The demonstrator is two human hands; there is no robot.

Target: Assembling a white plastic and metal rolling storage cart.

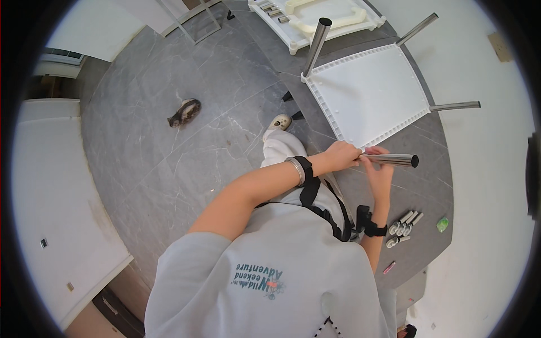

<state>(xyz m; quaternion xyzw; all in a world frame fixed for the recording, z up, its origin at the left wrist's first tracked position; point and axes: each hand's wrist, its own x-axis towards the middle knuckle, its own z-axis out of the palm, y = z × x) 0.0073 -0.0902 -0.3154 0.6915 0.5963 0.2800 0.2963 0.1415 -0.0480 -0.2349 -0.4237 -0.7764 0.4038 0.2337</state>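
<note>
A white plastic shelf panel (369, 93) with a ribbed rim lies flat on the grey table, metal tube legs sticking up from its corners. At its near corner, my left hand (341, 156) is closed around the base of a shiny metal leg (397, 160). My right hand (380, 172) grips the same leg from the other side, thumb and fingers bent about its lower end. Where the leg meets the corner is hidden by my fingers. Other legs stand at the far left corner (317, 48), far right corner (417, 29) and right corner (455, 106).
Several casters (401, 225) lie on the grey table (420, 248) near a green packet (442, 224) and a pink pen (389, 267). Another white shelf piece (293, 45) with cream handles and metal tubes is at the back. A cat (185, 112) is on the tiled floor.
</note>
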